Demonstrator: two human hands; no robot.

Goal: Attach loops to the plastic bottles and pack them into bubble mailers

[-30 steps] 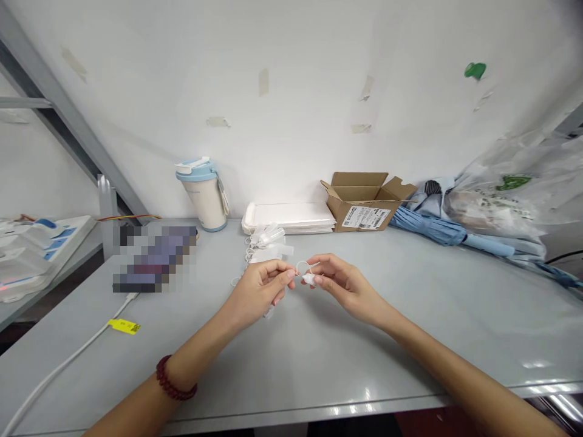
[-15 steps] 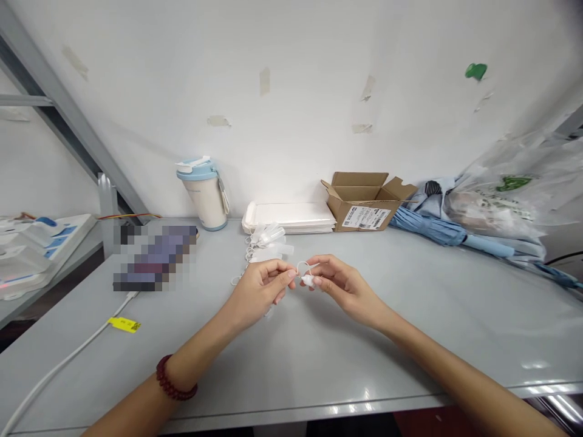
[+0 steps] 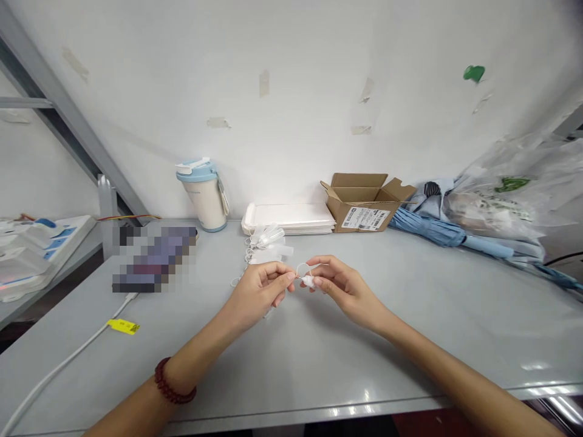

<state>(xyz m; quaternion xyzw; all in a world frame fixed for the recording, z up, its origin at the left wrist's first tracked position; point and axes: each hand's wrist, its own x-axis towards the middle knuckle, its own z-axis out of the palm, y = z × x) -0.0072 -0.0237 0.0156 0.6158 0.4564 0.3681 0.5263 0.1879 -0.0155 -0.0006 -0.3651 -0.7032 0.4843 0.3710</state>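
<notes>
Kept steady, a small white plastic-looking looped piece (image 3: 308, 282) is pinched tightly by the right hand (image 3: 345, 290), its thin tip by the left hand (image 3: 260, 291).

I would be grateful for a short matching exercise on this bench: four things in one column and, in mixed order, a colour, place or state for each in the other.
Things
1. Cup
2. White piece
3. Box
4. Bracelet

Descriptions
A. Dark red and beaded
B. Flaps open at the top
C. Cream and light blue, standing upright
D. At the fingertips of the right hand

Right pairs: 1-C; 2-D; 3-B; 4-A
</notes>
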